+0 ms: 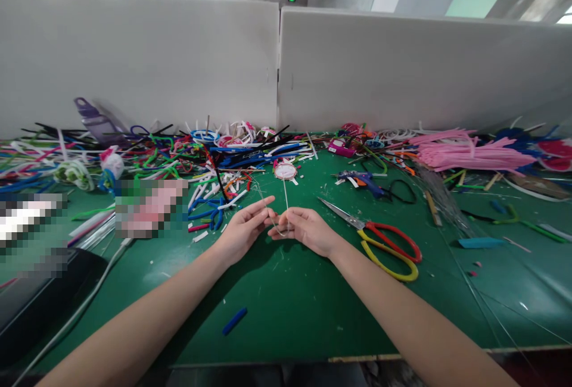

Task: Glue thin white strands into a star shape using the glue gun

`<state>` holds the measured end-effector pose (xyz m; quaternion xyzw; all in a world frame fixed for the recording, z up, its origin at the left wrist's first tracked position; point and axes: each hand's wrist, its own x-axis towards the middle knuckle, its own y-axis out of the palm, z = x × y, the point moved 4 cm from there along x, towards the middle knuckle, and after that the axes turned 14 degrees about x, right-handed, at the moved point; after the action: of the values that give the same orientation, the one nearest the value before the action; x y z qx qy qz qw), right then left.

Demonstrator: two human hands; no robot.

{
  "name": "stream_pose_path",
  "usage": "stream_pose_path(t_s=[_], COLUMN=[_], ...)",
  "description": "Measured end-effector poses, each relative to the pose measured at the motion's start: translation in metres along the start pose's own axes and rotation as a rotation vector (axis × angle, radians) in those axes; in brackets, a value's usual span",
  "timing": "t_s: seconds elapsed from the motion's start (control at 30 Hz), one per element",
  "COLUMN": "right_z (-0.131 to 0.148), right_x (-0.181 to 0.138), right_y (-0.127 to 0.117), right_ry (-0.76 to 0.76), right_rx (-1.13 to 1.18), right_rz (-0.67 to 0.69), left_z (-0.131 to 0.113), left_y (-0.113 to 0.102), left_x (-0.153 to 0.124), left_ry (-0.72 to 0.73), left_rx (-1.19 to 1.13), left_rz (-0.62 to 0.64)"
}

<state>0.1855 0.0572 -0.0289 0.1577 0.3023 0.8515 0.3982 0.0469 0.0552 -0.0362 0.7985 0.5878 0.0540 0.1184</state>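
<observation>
Both hands meet over the middle of the green table. My left hand [248, 226] has its thumb bent in and index finger stretched forward, pinching a thin pale strand [261, 194] that curves around the fingertips. My right hand [308, 228] closes its fingertips on the lower end of a thin white stick [286, 194]. The stick leads up to a small round white piece [285, 171] with a reddish rim. Whether strand and stick are joined between the fingers is hidden.
Right of my hands lie scissors [369, 229] with red and yellow handles and a blue glue gun [364, 182]. Pink pipe cleaners [473, 152] are bundled at the back right. Colourful pipe cleaners [156, 158] and a purple bottle [96, 122] line the back left. A white cable [96, 292] crosses the left side.
</observation>
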Motion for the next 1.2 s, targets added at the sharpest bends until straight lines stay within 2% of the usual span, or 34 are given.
stream_pose_path(t_s=[0.17, 0.27, 0.37, 0.53, 0.73, 0.87, 1.03, 1.2], right_z=[0.004, 0.009, 0.013, 0.015, 0.019, 0.018, 0.012, 0.011], right_x=[0.001, 0.001, 0.001, -0.002, -0.007, -0.008, -0.008, -0.008], right_y=[-0.007, -0.014, -0.018, -0.017, -0.019, -0.023, -0.028, -0.03], right_ry=[-0.06, -0.132, -0.155, -0.17, -0.286, -0.286, -0.245, -0.263], right_rx=[-0.073, -0.194, -0.346, -0.563, -0.819, -0.826, -0.678, -0.633], right_rz=[-0.052, -0.195, -0.321, -0.36, -0.426, -0.424, -0.443, -0.471], left_z=[-0.001, -0.003, -0.007, -0.016, -0.019, -0.018, -0.018, -0.016], left_y=[-0.006, -0.01, -0.007, 0.001, 0.006, 0.01, 0.014, 0.011], left_x=[0.004, 0.004, 0.002, -0.006, -0.008, -0.011, -0.012, -0.011], left_ry=[0.09, 0.151, 0.195, 0.276, 0.329, 0.362, 0.43, 0.375], left_rx=[0.067, 0.23, 0.455, 0.712, 0.768, 0.769, 0.76, 0.818], left_rz=[-0.071, -0.13, -0.132, -0.105, -0.104, -0.082, -0.058, -0.097])
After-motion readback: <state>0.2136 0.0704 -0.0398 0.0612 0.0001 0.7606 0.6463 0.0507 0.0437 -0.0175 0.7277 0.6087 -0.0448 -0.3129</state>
